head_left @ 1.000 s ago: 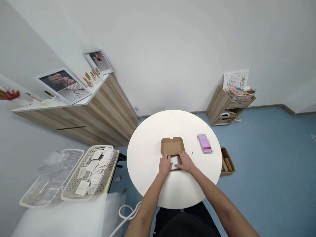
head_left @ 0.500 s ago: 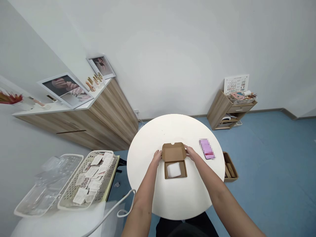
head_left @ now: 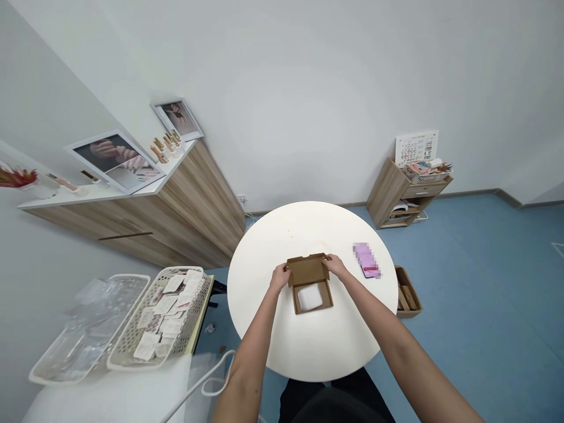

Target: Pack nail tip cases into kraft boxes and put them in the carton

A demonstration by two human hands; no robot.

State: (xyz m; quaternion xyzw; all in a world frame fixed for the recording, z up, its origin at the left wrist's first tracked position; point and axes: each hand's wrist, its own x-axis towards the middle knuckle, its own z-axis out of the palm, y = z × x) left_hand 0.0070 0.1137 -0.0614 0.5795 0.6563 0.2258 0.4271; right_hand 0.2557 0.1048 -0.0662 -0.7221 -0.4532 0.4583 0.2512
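A small brown cardboard box (head_left: 325, 302) lies open in the middle of the round white table (head_left: 308, 346). A white packet (head_left: 309, 297) rests inside its tray. The box's lid (head_left: 306, 269) stands tilted up at the far side. My left hand (head_left: 280, 276) grips the lid's left corner with curled fingers. My right hand (head_left: 335, 265) grips the lid's right corner the same way.
A pink blurred flat object (head_left: 366, 260) lies on the table right of the box. Two baskets (head_left: 161, 311) with packets and clear plastic stand at the left. A wooden sideboard (head_left: 176, 200), a small shelf unit (head_left: 408, 188) and a floor box (head_left: 408, 291) surround the table.
Both hands left the packet in the tray and moved up to the lid's corners. The lid has lifted slightly toward me.
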